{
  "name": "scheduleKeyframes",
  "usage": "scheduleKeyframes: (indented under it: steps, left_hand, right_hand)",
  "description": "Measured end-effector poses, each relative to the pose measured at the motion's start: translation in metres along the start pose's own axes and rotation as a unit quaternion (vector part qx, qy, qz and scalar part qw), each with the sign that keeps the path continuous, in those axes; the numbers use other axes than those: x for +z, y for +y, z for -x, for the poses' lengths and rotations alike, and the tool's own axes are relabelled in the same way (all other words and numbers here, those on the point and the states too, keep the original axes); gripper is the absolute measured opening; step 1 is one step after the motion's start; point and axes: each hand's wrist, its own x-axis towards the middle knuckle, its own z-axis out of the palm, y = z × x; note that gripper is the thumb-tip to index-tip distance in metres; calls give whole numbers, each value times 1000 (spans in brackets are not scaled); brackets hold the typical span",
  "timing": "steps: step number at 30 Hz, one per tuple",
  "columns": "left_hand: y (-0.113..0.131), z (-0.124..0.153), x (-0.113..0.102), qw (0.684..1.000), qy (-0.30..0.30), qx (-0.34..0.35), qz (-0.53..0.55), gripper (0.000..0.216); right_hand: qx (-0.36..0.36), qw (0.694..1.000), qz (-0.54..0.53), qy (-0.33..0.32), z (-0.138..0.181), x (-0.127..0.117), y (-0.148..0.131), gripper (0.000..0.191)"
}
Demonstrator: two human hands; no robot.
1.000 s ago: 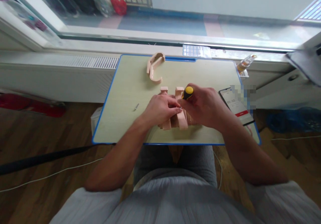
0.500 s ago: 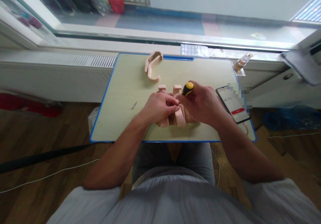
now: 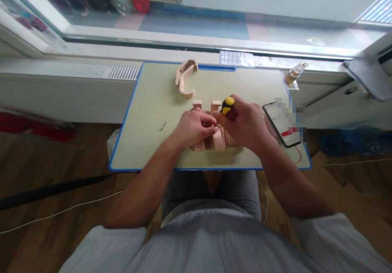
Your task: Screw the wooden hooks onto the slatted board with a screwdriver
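A pale wooden assembly (image 3: 214, 140) with upright slats lies near the front edge of a small blue-rimmed table (image 3: 147, 142). My left hand (image 3: 194, 128) is closed over its left side, fingers curled and pressed on the wood. My right hand (image 3: 245, 124) is wrapped round a screwdriver with a yellow and black handle (image 3: 228, 105), held upright over the assembly. The tip is hidden between my hands.
A curved wooden piece (image 3: 184, 78) lies at the table's far edge. A loose screw (image 3: 163, 125) sits left of my hands. A phone (image 3: 281, 123) lies at the right, a small bottle (image 3: 294, 75) beyond it. A radiator and window sill run behind the table.
The screwdriver handle has tilted more upright in my right hand. Both hands stay on the wooden assembly; the view has shifted slightly.
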Motion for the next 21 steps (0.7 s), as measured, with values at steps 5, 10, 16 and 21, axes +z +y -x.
scheduleKeyframes:
  steps: [5,10,16,21]
  left_hand:
    - [-4,1,1,999,30,10,25,28]
    - [-2,2,3,988,57,8,141,28]
    - [0,0,3,991,33,-2,126,19]
    - [-1,2,1,994,26,5,104,19]
  right_hand:
    - [-4,1000,8,-13,-4,4,-4,30]
    - [21,999,-22,-16,-7,7,0,29]
    - [43,998,-31,-19,-9,10,6,32]
    - [35,998,-44,-23,-18,-6,3,37]
